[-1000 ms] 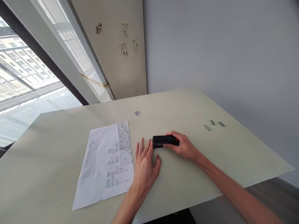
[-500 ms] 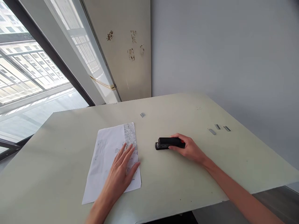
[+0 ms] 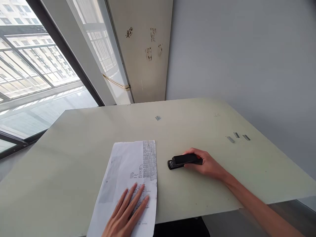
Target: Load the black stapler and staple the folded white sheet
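My left hand [image 3: 128, 210] lies flat, fingers spread, on the lower part of a white sheet of paper [image 3: 123, 156]. Printed text runs across the paper, and a dense patch of staples or small staple-like marks [image 3: 149, 159] covers its upper right strip. To the right of the sheet, my right hand [image 3: 204, 163] is wrapped around the rear of a black stapler [image 3: 184, 160]. The stapler rests on the table with its front end pointing left, apart from the paper.
Strips of staples [image 3: 236, 135] lie on the right of the pale table [image 3: 74, 158], and a further small group of strips [image 3: 158, 118] sits near the back. A grey wall [image 3: 234, 49] borders the right side. Windows [image 3: 37, 59] are at the left.
My left hand has drawn the paper toward me, so its lower end reaches past the table's front edge. The stapler has tilted slightly in my right hand. The view has shifted a little.
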### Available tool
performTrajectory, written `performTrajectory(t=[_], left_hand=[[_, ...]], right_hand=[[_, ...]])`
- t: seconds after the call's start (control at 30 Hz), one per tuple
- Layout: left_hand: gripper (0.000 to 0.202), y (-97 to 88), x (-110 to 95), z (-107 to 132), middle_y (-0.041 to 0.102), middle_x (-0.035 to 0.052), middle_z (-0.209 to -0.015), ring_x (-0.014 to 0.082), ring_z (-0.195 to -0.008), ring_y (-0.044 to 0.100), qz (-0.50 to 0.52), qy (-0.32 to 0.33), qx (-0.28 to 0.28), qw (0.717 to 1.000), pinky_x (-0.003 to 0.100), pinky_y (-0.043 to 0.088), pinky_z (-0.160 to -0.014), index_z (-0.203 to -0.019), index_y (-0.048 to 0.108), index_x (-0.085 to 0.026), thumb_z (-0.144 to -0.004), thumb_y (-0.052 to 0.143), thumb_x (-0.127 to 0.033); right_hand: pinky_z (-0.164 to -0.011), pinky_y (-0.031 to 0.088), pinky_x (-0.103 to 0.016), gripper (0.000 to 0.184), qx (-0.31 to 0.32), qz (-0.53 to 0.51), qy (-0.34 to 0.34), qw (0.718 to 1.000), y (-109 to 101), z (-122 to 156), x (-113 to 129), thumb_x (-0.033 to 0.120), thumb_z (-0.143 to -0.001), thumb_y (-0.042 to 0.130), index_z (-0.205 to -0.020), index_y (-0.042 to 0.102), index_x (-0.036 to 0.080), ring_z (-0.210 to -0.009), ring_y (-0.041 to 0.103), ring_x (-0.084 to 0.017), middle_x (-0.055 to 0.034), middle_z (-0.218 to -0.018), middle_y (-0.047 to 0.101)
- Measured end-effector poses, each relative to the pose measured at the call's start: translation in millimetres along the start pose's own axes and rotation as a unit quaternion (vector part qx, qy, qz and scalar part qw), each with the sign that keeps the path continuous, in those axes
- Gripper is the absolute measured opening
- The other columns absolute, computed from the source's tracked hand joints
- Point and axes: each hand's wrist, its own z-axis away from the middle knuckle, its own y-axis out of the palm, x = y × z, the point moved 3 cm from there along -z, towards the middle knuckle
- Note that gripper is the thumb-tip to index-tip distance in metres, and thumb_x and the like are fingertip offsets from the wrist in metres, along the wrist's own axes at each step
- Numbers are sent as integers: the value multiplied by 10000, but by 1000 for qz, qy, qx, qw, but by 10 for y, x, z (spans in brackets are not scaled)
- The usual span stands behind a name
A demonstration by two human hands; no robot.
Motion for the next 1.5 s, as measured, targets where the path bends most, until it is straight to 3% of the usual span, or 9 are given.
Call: performTrajectory(t=[0.2, 0.53, 0.63, 0.7, 0.8, 0.97, 1.1, 1.23, 1.5], left_hand=[[738, 23, -207, -153, 321, 72, -1709, 347, -1575, 296, 19, -23, 13, 999, 579, 407, -1223, -1688, 237, -241, -974, 341, -82], [866, 163, -448, -457, 246, 77, -1738, 384, -1587, 243, 35, -11, 3, 999, 622, 439, -1185, -1689, 238, -280, -880, 423, -31], [784, 175, -485, -476, 213, 91, -1746, 411, -1586, 231, 37, -15, 14, 999, 646, 436, -1175, -1686, 244, -290, -964, 495, -119], [761, 174, -500, -475, 197, 115, -1747, 443, -1584, 210, 47, -13, 19, 999, 668, 448, -1153, -1686, 244, -282, -1016, 597, -351], [928, 147, -468, -480, 175, 130, -1749, 475, -1587, 158, 76, -17, 20, 997, 692, 474, -1114, -1685, 246, -273, -939, 654, -644], [659, 91, -196, -624, 180, 53, -1757, 380, -1616, 118, 102, -41, 19, 994, 637, 455, -1168, -1674, 249, -344, -1079, 518, -431], [631, 115, 1, -817, 156, 28, -1762, 371, -1615, 105, 120, 2, 38, 992, 626, 388, -1220, -1657, 291, -371, -1077, 528, -448], [672, 174, 24, -943, 142, 22, -1761, 366, -1609, 120, 130, 53, 49, 989, 615, 319, -1262, -1653, 304, -370, -1049, 558, -517], [649, 246, -39, -1001, 143, 45, -1757, 353, -1610, 118, 114, 72, 44, 990, 635, 241, -1285, -1644, 335, -348, -1056, 525, -547]], right_hand=[[-758, 462, -326, 193, 9, 7, 5, 1000, 47, 31, 103, 381, -886, 752, -1051, 693, 298, -850, 609, -202, 7, -999, 743], [-825, 516, -376, 302, 42, 58, 3, 997, -51, 15, 161, 490, -892, 744, -1122, 705, 298, -962, 664, -248, -20, -1094, 752], [-918, 532, -404, 366, 64, 51, 15, 997, -101, 6, 206, 551, -931, 695, -1201, 698, 304, -1090, 670, -272, -39, -1216, 737], [-992, 526, -417, 385, 55, 37, 19, 998, -135, -6, 240, 583, -977, 623, -1224, 695, 297, -1175, 659, -278, -54, -1271, 725], [-1055, 515, -424, 410, 22, 28, 27, 999, -155, -29, 289, 602, -1026, 525, -1250, 688, 299, -1262, 634, -277, -66, -1326, 708], [-952, 576, -409, 435, -9, 80, 37, 996, -74, -96, 366, 631, -1041, 456, -1255, 678, 324, -1277, 630, -281, -55, -1363, 690], [-980, 565, -426, 460, -25, 126, 10, 992, 47, -199, 443, 626, -1057, 399, -1271, 661, 314, -1283, 624, -278, -63, -1358, 684], [-1129, 472, -462, 478, -40, 169, 8, 985, 173, -311, 538, 603, -1081, 329, -1283, 647, 309, -1350, 576, -267, -55, -1396, 668], [-1161, 447, -491, 578, -30, 230, -1, 973, 346, -411, 687, 616, -1091, 234, -1347, 649, 306, -1405, 541, -288, -64, -1490, 626]])
